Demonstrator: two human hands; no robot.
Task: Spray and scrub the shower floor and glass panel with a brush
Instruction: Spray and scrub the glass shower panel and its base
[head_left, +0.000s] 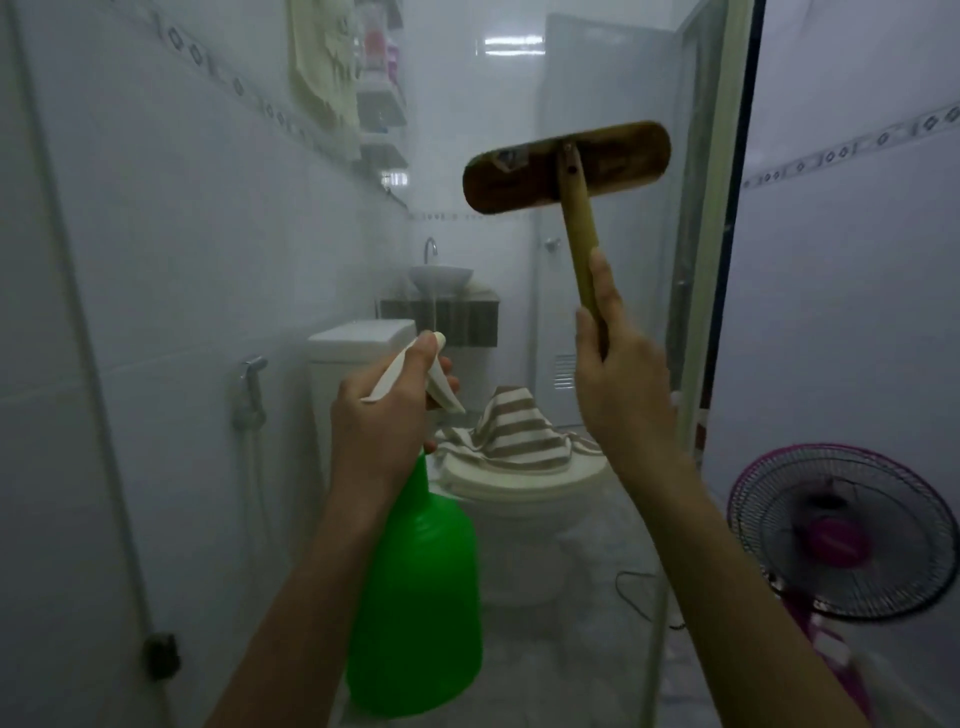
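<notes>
My left hand (382, 415) grips the white trigger head of a green spray bottle (415, 597), held upright with its nozzle facing the glass panel (208, 234). My right hand (621, 384) is closed round the wooden handle of a brush (566, 169). The brush's long brown head is raised high and lies flat against the hazy glass, tilted slightly up to the right. The glass panel fills most of the view in front of me. The shower floor is out of sight.
Through the glass stand a toilet (524, 499) with a striped towel (514, 431) on its lid, a basin (441, 278) and a door (608, 208). The panel's frame (711, 234) runs down at right. A pink fan (841, 530) stands at lower right.
</notes>
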